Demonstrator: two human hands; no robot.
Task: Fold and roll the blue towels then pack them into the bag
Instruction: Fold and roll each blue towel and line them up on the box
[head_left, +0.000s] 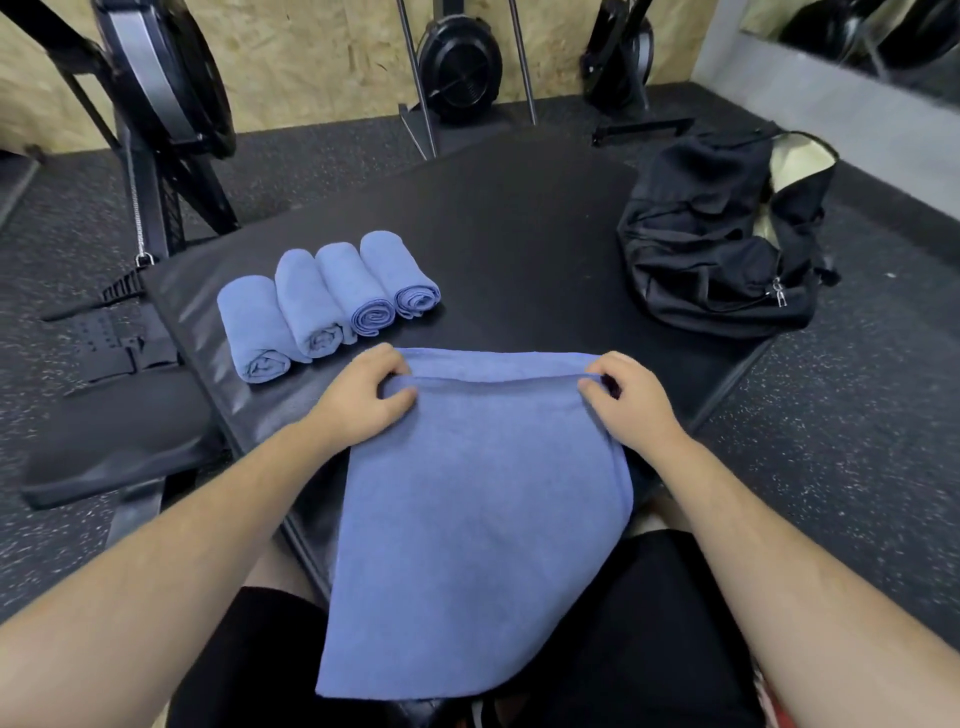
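A folded blue towel (478, 509) lies lengthwise on the black mat (519, 234) and hangs over its near edge onto my lap. My left hand (363, 400) pinches the towel's far left corner, and my right hand (628, 395) pinches the far right corner. The far edge is curled over between them into a small first turn. Several rolled blue towels (322, 301) lie side by side on the mat, to the far left of my hands. A black bag (717, 244) sits at the mat's right side with its top open, showing a pale lining.
The mat rests on a speckled rubber floor (857, 415). A black padded bench (114, 441) stands to the left. Exercise machines (457, 67) line the chipboard wall at the back.
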